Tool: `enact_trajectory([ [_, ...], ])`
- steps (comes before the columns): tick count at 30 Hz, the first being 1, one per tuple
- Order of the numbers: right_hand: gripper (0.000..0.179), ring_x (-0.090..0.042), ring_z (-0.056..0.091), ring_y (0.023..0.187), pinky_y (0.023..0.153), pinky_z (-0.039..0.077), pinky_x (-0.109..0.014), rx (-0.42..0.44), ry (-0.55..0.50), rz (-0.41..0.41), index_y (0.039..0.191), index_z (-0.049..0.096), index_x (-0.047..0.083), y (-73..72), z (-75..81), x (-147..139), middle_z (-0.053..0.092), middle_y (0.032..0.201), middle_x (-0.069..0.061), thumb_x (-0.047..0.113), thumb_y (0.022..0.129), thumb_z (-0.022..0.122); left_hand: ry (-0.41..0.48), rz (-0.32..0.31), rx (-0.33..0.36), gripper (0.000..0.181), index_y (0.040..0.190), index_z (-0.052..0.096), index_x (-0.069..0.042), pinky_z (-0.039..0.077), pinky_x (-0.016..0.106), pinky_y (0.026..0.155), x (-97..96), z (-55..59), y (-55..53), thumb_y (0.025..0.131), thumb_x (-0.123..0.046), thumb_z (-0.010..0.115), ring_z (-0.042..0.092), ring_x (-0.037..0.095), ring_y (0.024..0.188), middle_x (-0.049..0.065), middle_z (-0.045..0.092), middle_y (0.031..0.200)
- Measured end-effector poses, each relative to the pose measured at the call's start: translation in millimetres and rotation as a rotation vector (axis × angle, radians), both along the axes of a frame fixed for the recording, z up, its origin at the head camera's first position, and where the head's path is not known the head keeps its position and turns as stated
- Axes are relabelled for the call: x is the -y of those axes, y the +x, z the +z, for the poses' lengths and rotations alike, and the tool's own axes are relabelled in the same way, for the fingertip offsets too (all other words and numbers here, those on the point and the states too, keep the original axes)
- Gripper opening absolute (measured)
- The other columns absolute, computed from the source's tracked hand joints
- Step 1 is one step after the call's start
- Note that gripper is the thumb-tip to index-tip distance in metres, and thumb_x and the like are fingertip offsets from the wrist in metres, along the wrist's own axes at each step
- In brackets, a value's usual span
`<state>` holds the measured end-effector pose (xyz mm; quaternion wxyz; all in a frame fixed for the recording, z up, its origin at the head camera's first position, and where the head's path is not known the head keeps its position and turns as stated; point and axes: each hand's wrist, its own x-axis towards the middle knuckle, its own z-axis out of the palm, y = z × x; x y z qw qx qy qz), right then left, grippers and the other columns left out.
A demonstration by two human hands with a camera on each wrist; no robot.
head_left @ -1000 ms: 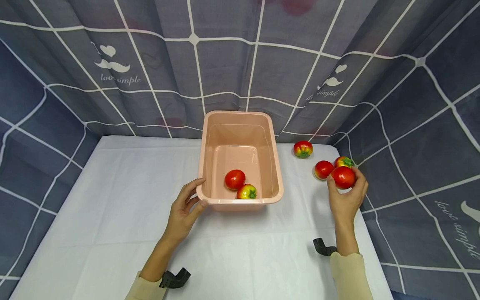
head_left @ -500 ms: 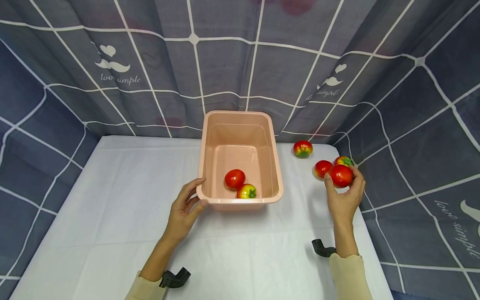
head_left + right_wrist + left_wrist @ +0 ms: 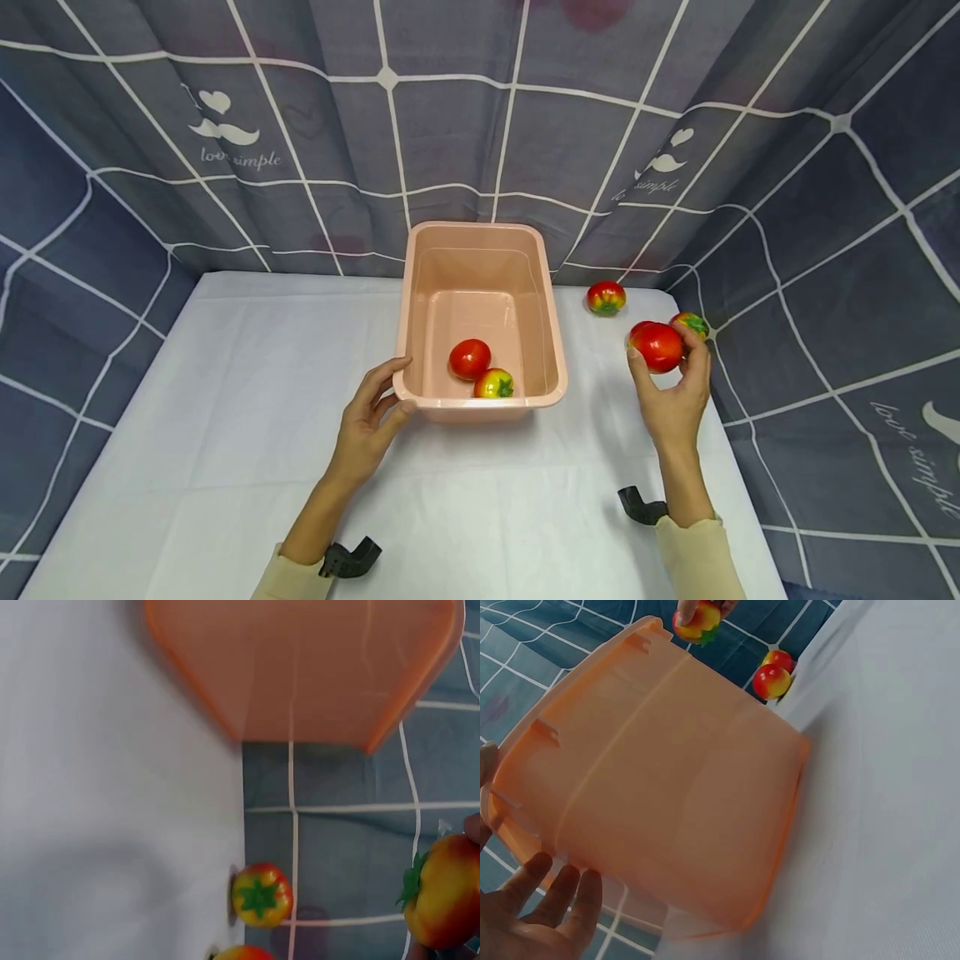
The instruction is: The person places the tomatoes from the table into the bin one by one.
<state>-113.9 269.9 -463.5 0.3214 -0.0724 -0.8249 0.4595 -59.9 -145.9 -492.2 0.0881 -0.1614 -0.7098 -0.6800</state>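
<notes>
My left hand [image 3: 372, 414] grips the near left corner of a pink plastic basin [image 3: 472, 310], thumb at the front rim and fingers along the side. In the left wrist view its fingers [image 3: 577, 904] lie by the basin's outer wall. My right hand [image 3: 675, 412] pinches a tomato [image 3: 657, 347] between thumb and fingers, right of the basin; the right wrist view shows its yellow-red side and green leaves. Two tomatoes lie in the basin, one red [image 3: 469, 358] and one yellow-green on top [image 3: 493, 383]. Another red tomato [image 3: 638, 328] is mostly hidden behind the held one.
A tomato [image 3: 606, 297] sits at the table's back edge, and another [image 3: 691, 324] at the right edge, beyond my right hand. White cloth [image 3: 247, 392] covers the table. Dark grey gridded curtains [image 3: 450, 133] stand close behind and on both sides.
My right hand has moved left with the tomato, which now overlaps the red one behind it. The left hand and the basin have stayed in place.
</notes>
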Motion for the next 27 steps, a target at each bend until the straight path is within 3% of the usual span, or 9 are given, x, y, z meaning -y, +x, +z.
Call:
enact_trajectory([
  [5,0.076,-0.009,0.053,0.138,0.111,0.044,-0.011,0.008,0.019,0.065,0.155,0.053,0.020,6.3,5.0,14.1,0.056,0.156,-0.007,0.017,0.088,0.089,-0.001,0.004,0.004,0.066,0.160,0.047,-0.007,0.053,0.021,0.117,0.5,0.0,1.1,0.100,0.013,0.065,0.054,0.017,0.146,0.008,0.045,0.163],
  [14,0.080,-0.003,0.055,0.132,0.113,0.048,-0.010,-0.099,0.009,0.241,0.153,0.054,0.012,8.3,16.0,45.4,0.059,0.150,-0.013,0.003,0.082,0.089,0.000,0.005,0.007,0.066,0.160,0.047,-0.007,0.052,0.021,0.118,0.3,-1.7,0.3,0.100,0.013,0.064,0.053,0.015,0.146,0.007,0.045,0.164],
  [22,0.084,-0.010,0.057,0.135,0.117,0.048,-0.015,-0.148,0.006,0.395,0.155,0.050,0.007,9.3,16.0,69.6,0.059,0.154,-0.011,0.001,0.081,0.088,0.000,0.008,0.009,0.067,0.160,0.047,-0.008,0.053,0.021,0.117,1.6,-2.9,1.2,0.099,0.013,0.065,0.054,0.016,0.146,0.012,0.044,0.164],
  [27,0.081,-0.014,0.060,0.132,0.116,0.050,-0.017,-0.138,-0.006,0.438,0.154,0.052,0.011,8.3,16.9,82.0,0.061,0.152,-0.008,0.006,0.082,0.088,-0.001,0.005,0.007,0.067,0.160,0.048,-0.008,0.053,0.022,0.117,1.8,-2.2,0.4,0.099,0.013,0.066,0.054,0.014,0.145,0.011,0.044,0.164],
])
